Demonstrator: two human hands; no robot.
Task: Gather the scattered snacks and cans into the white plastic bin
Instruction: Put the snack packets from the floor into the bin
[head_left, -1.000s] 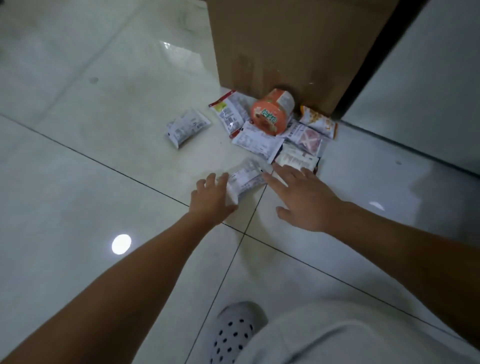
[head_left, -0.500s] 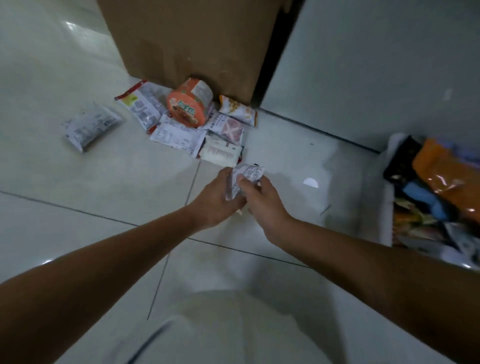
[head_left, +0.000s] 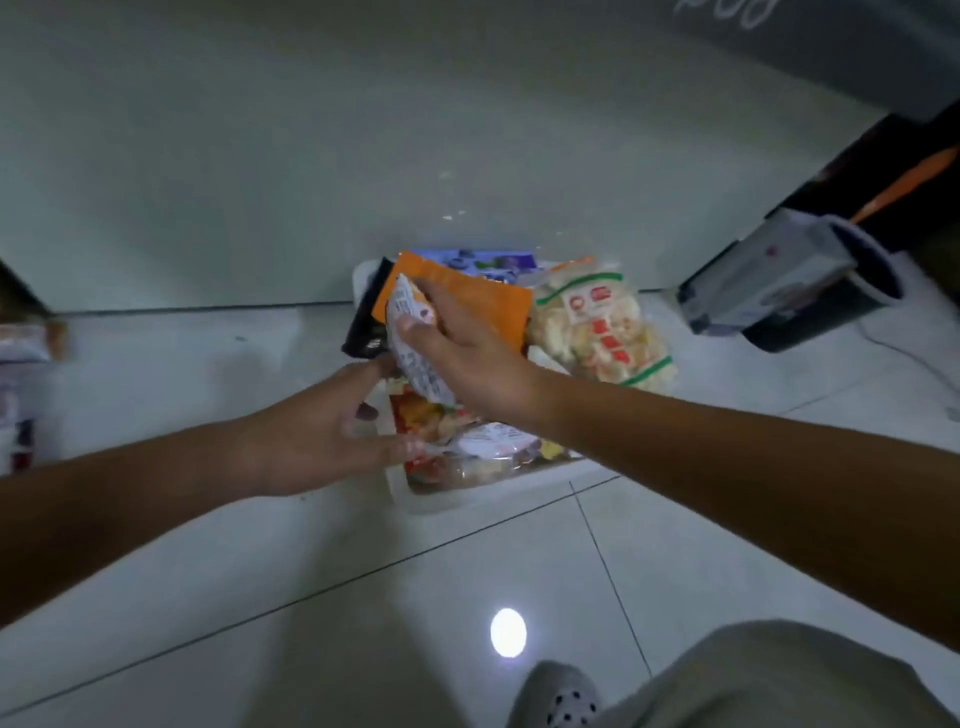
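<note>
The small white packet (head_left: 418, 371) is in the right hand (head_left: 467, 358), pinched between thumb and fingers. It hangs just above the heaped white bin (head_left: 467, 501), which sits a little above the middle of the view. The left hand (head_left: 311, 441) holds nothing. Its fingers are stretched flat toward the bin's nine o'clock rim, but whether they touch it cannot be told.

The bin looks overfull, and that is the main risk. An orange bag (head_left: 467, 296) stands tilted at its twelve o'clock side, and its slick film could let a dropped packet slide over the rim onto the floor (head_left: 260, 545). At two o'clock a clear bag of rice crackers (head_left: 597, 332) leans out past the wall. A nudge from the right wrist might tip it out, and the pale, knobbly crackers probably snap easily. A low, gentle release into the middle seems the safer choice.

The held packet is thin, crinkly film with fine print, and it bends in the grip. A black packet (head_left: 363, 322) juts out at ten o'clock, and a red and yellow wrapper (head_left: 431, 421) lies glossy near the front. The bin's walls are smooth, cloudy plastic with rounded corners.

The floor is polished pale tile with dark joints, and it mirrors a round lamp (head_left: 508, 632) at six o'clock. A grey box (head_left: 769, 280) lies at three o'clock, well apart from the bin.
</note>
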